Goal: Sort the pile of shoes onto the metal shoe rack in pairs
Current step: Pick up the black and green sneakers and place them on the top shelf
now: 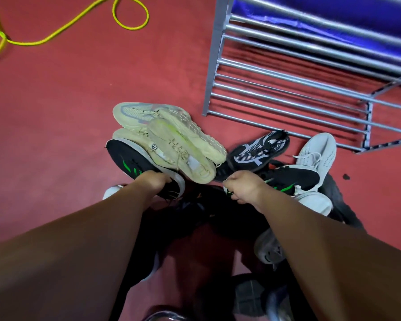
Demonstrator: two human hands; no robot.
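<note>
Red flooring (56, 112) stretches open to the left, a yellow cord (130, 27) looping along its far-left edge, while the metal shoe rack (214, 66) stands far right. At the pile of shoes (176, 140) in the centre, the left hand (152, 181) grips a black green-striped shoe (127, 158). The right hand (243, 186) curls its fingers round the matching shoe (294, 179), just near of the rack's edge.

- Black green-striped shoe (134, 163): held in the left grip (153, 181), toe pointing away.
- Matching black shoe (294, 179): held in the right grip (243, 186).
- Cream shoes (171, 135): piled just beyond the left grip, one sole-up.
- Metal shoe rack (287, 72): beyond the right grip.
</note>
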